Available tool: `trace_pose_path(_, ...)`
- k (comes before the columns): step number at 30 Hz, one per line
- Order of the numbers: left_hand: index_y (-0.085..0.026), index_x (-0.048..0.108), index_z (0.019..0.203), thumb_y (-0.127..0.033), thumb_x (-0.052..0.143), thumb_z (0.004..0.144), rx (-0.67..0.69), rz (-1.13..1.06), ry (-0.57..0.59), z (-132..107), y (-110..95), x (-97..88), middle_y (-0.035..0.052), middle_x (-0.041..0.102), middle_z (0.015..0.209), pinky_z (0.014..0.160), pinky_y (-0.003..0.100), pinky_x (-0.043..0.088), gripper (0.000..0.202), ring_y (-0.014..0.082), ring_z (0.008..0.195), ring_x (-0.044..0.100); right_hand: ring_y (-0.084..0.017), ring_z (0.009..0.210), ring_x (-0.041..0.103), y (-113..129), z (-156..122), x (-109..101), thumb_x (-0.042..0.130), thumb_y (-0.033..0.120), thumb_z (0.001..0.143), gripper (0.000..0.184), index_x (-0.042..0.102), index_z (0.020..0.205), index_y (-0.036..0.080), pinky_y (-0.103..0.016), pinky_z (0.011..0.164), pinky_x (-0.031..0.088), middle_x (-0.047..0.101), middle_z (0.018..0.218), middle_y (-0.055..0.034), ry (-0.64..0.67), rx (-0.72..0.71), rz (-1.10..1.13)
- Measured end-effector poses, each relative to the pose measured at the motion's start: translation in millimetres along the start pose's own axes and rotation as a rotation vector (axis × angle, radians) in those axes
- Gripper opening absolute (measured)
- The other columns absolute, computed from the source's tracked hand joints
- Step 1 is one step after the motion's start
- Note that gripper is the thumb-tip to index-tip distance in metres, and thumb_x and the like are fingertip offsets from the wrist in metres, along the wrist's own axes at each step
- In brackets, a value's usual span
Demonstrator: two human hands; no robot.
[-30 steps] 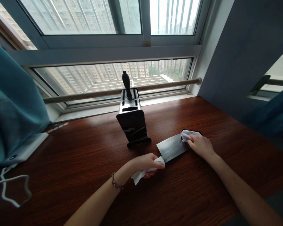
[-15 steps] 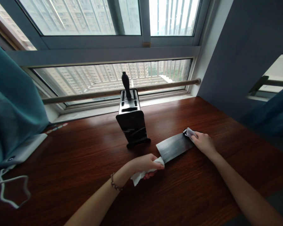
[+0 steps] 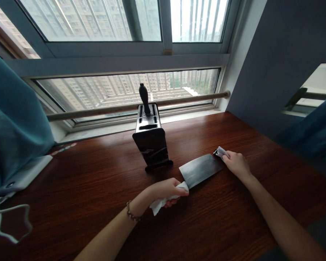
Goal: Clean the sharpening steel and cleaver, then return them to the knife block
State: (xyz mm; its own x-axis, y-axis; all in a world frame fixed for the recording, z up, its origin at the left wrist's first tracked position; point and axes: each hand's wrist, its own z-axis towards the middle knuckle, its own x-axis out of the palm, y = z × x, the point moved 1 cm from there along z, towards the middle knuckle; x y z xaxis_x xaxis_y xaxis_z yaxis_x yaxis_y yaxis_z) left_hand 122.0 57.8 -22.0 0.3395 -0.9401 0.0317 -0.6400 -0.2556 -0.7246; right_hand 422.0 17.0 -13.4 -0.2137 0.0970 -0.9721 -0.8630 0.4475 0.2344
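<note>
A cleaver (image 3: 200, 170) with a broad grey blade is held low over the wooden table, its blade pointing right. My left hand (image 3: 170, 189) is closed around its handle, which is wrapped in a white tissue (image 3: 158, 206). Just past the blade's far end, my right hand (image 3: 237, 165) pinches another crumpled white tissue (image 3: 221, 152). A small dark piece pokes out at that tissue's left end; its kind is hidden. Behind the cleaver stands a black knife block (image 3: 152, 148) with a slotted top and one dark-handled knife (image 3: 144, 98) upright in it.
The reddish-brown table (image 3: 195, 130) reaches back to a window with a rail (image 3: 184, 102) across it. A white device (image 3: 29, 174) and a white cable (image 3: 13, 237) lie at the left, beside a blue curtain (image 3: 19, 108). A dark wall rises on the right.
My right hand and its tissue have shifted slightly right, away from the blade's end, and less of the dark piece shows. The cleaver and my left hand have hardly moved.
</note>
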Motion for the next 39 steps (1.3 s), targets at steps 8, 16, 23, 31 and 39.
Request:
trace_pose_path(8,-0.017,0.047,0.071,-0.048,0.062,0.068,0.006,-0.009,0.006,2,2,-1.0,-0.0037,0.047,0.048,0.033,0.018,0.036,0.035,0.0072,0.036,0.042,-0.032,0.078,0.062,-11,3,-16,0.026,0.040,0.081,0.043,0.062,0.091,0.018,-0.036,0.062,0.038,0.066,0.084,-0.0172,-0.100,0.166,-0.150)
trace_pose_path(16,-0.017,0.046,0.072,-0.052,0.064,0.065,-0.005,-0.009,-0.005,0,1,-0.1,-0.0036,0.047,0.049,0.033,0.019,0.035,0.039,0.0071,0.036,0.042,-0.032,0.080,0.062,-8,2,-8,0.022,0.050,0.084,0.053,0.062,0.093,0.018,-0.039,0.065,0.040,0.066,0.086,-0.0180,-0.077,0.140,-0.098)
trace_pose_path(23,-0.018,0.046,0.072,-0.054,0.063,0.065,0.001,0.002,0.001,1,2,-0.9,-0.0041,0.047,0.049,0.033,0.019,0.035,0.040,0.0075,0.037,0.041,-0.027,0.073,0.059,-11,6,-6,0.023,0.051,0.085,0.053,0.061,0.073,0.016,-0.035,0.064,0.036,0.065,0.075,-0.0153,-0.165,0.067,0.207)
trace_pose_path(31,-0.018,0.046,0.073,-0.053,0.063,0.065,-0.001,0.002,0.005,1,2,-1.1,-0.0040,0.047,0.050,0.032,0.018,0.033,0.040,0.0070,0.036,0.041,-0.016,0.073,0.061,-4,12,1,0.053,0.039,0.074,0.024,0.060,0.082,0.017,-0.026,0.067,0.047,0.066,0.076,-0.0028,0.030,0.346,1.486)
trace_pose_path(39,-0.017,0.046,0.072,-0.052,0.063,0.067,-0.004,0.005,-0.005,1,1,-0.7,-0.0037,0.047,0.049,0.033,0.018,0.034,0.039,0.0068,0.036,0.041,-0.026,0.119,0.049,-18,22,-1,0.033,0.044,0.083,0.057,0.036,0.133,0.016,-0.043,0.085,0.047,0.043,0.138,-0.0120,0.116,0.165,1.786)
